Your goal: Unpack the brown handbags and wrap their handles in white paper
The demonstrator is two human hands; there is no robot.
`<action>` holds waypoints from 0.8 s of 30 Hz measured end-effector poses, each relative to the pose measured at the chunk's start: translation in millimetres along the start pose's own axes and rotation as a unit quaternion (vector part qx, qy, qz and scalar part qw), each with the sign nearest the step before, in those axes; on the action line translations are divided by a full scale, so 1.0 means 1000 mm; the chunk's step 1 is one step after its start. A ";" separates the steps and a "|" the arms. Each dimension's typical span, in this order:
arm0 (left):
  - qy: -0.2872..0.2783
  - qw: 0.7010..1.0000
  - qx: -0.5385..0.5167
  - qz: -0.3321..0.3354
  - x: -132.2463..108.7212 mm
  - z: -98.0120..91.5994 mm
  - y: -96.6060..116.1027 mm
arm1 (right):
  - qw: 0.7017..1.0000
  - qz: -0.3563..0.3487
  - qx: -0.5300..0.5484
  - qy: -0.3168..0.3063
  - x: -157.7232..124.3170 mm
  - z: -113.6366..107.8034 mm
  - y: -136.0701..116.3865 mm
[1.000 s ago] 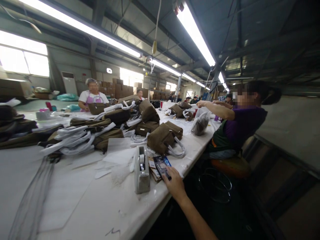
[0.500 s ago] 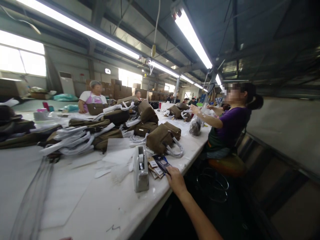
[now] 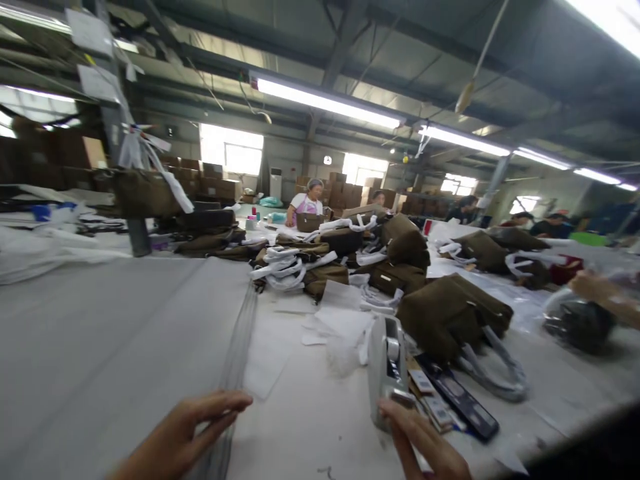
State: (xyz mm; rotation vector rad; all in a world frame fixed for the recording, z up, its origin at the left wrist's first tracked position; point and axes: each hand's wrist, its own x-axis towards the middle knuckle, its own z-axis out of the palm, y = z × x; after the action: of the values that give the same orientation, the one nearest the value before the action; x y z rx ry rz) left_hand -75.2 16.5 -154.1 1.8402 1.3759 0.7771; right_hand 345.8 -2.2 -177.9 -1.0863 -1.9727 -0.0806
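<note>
Two hands show at the near edge of the worktop [image 3: 125,333]: one left hand [image 3: 190,430] and one right hand [image 3: 425,443]. One white tape dispenser [image 3: 387,363] stands there, with one long dark card [image 3: 467,408] beside it. At least seven brown bags [image 3: 445,317] lie heaped, too piled for an exact count. At least five people [image 3: 306,203] are farther off. One clock [image 3: 327,160] hangs on the wall.

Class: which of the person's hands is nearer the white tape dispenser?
Right. The right hand has its fingers at the near end of the tape dispenser; the left hand is off to its left, over the grey strips.
</note>
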 end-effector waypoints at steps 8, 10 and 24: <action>0.009 0.993 -0.111 -0.044 0.093 -0.061 -0.026 | 0.959 -0.050 0.179 -0.216 0.176 0.093 -0.066; 0.016 0.990 -0.132 -0.055 0.108 -0.054 -0.036 | 0.958 -0.059 0.139 -0.244 0.218 0.122 -0.057; -0.036 0.977 -0.207 -0.034 0.115 -0.044 -0.084 | 0.944 0.044 -0.170 -0.279 0.446 0.320 0.022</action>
State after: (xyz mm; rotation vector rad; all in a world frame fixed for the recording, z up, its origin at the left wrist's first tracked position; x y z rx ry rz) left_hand -126.7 151.4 -191.9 1.4749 1.1233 0.8769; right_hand 40.7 442.0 -71.2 -1.5488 -2.4704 -0.0726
